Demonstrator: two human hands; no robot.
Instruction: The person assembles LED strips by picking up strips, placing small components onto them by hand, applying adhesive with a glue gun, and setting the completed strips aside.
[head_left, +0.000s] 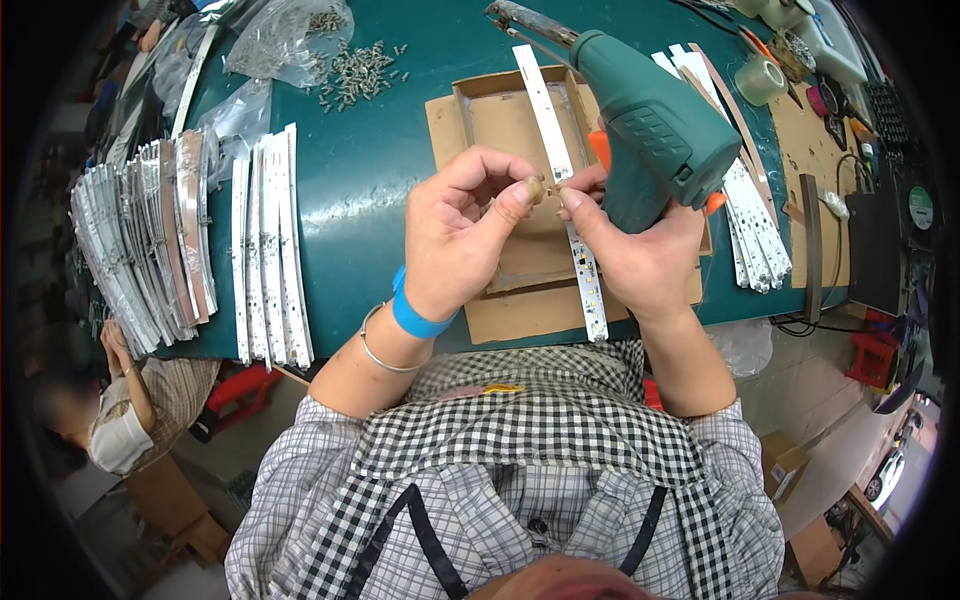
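Observation:
My left hand pinches a small brownish bit between thumb and forefinger, over a flat cardboard tray. My right hand grips a green glue gun by its handle, nozzle pointing away to the upper left, and its fingertips touch the same small bit. A long white LED strip lies across the tray and runs under both hands toward the table's near edge. A blue band and a thin metal bangle circle my left wrist.
Stacks of white LED strips and curved metal strips lie at the left on the green table. Loose screws and plastic bags sit at the back. More strips, tape rolls at right. Another person sits at lower left.

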